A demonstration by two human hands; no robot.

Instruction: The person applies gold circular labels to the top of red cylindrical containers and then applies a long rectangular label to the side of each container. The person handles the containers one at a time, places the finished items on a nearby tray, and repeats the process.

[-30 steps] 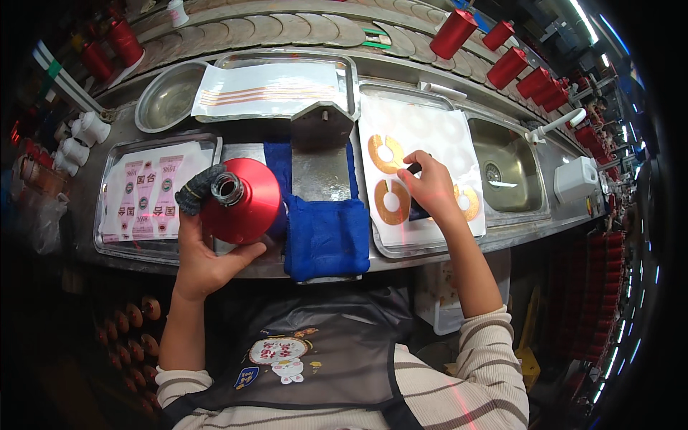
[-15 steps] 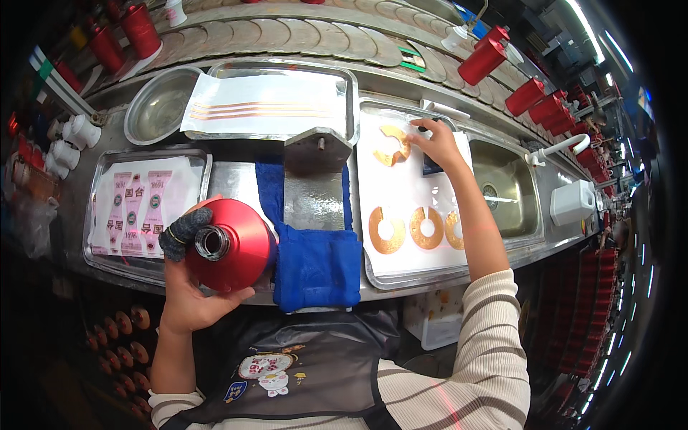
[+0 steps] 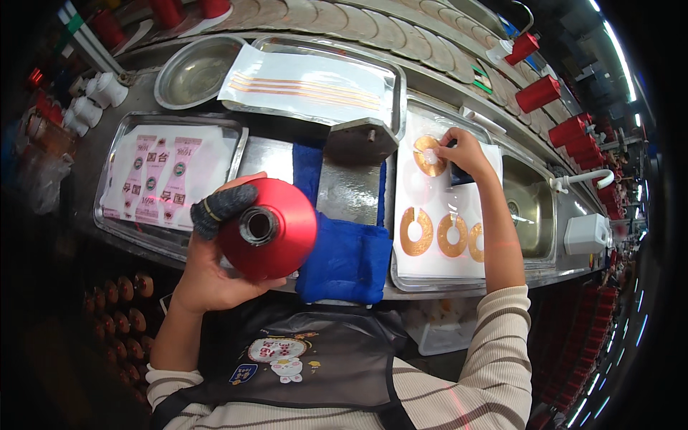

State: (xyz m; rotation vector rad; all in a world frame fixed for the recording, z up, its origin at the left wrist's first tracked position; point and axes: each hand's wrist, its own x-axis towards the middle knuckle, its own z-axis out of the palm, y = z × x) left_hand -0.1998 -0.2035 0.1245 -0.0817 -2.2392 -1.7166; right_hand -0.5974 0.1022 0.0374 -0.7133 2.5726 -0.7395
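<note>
My left hand (image 3: 208, 283) is wrapped round a red bottle (image 3: 290, 215), tilted so its open glass mouth faces me. A dark knitted finger cover (image 3: 222, 208) sits on one of its fingers. My right hand (image 3: 469, 156) reaches over the right-hand tray, with thumb and fingertips pinched at the right edge of a gold ring-shaped label (image 3: 423, 161). Several more gold ring labels (image 3: 416, 233) lie nearer me on the wet white sheet (image 3: 441, 269). Part of the rightmost one is hidden by my forearm.
A metal stand (image 3: 351, 193) with a blue cloth (image 3: 344, 261) is between the trays. Pink labels lie in the left tray (image 3: 107, 154); copper-coloured strips (image 3: 308, 89) lie in the back one. A round metal bowl (image 3: 190, 75), sink (image 3: 537, 229) and conveyor (image 3: 387, 32) surround them.
The view has shifted, so the trays appear farther right. My right hand stays at the gold ring label, which has turned and lies flatter. The red bottle remains in my left hand.
</note>
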